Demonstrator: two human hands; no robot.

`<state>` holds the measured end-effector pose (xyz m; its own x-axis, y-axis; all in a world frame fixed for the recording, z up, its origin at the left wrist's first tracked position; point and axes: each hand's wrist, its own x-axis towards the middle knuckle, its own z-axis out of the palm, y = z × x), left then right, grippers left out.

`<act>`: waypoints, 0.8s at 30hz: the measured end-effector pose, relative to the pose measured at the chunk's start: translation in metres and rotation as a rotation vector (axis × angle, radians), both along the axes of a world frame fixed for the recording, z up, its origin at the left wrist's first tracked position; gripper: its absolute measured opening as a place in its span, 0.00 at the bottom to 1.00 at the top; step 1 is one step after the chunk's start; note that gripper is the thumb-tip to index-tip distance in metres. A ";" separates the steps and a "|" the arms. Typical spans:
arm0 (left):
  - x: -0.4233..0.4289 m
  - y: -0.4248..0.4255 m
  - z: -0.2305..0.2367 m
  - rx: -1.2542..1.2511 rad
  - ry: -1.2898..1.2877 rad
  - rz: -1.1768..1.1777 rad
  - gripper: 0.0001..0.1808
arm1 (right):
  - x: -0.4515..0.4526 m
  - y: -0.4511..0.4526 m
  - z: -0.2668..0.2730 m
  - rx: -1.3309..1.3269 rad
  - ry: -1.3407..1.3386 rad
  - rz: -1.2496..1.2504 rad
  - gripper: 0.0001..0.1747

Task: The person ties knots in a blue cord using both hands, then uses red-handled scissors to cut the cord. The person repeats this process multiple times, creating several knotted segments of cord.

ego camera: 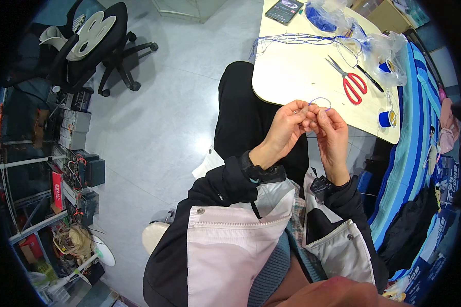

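Observation:
A thin blue cord (324, 99) bends in a small loop above my fingertips. My left hand (286, 124) pinches one part of it, and my right hand (331, 128) pinches the other, the fingers of both meeting at the near edge of the pale table (292, 73). What the fingers cover of the cord is hidden. Just beyond my right hand lie red-handled scissors (354, 88), blades parted and pointing away. Beside them rests a black pen (370, 78). A blue thread spool (387, 119) lies near the table's right corner.
Long blue beaded cords (303, 38) stretch across the far table and hang over its left edge. Clear plastic bags (388, 50) hold blue material, by a second spool (385, 66). A phone (284, 10) lies at the back. Blue striped cloth (407, 134) borders the right; an office chair (96, 42) stands left.

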<state>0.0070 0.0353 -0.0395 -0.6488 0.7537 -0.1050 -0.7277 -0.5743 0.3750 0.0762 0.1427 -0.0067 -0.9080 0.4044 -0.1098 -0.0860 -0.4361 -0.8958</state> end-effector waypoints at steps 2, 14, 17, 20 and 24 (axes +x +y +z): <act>-0.004 -0.001 0.000 -0.017 -0.023 -0.017 0.05 | 0.002 -0.003 -0.007 0.166 0.015 -0.054 0.08; -0.004 -0.002 -0.005 0.085 -0.019 -0.023 0.03 | 0.006 0.005 0.000 0.145 0.060 -0.023 0.04; -0.007 -0.007 -0.001 0.079 0.003 -0.073 0.02 | 0.009 0.012 0.007 0.472 0.079 -0.060 0.04; -0.007 -0.012 0.005 0.048 0.042 -0.109 0.03 | 0.010 0.022 0.015 1.118 0.181 -0.026 0.08; -0.005 -0.016 0.013 0.053 0.104 -0.209 0.04 | 0.009 0.021 0.014 1.386 0.145 -0.182 0.10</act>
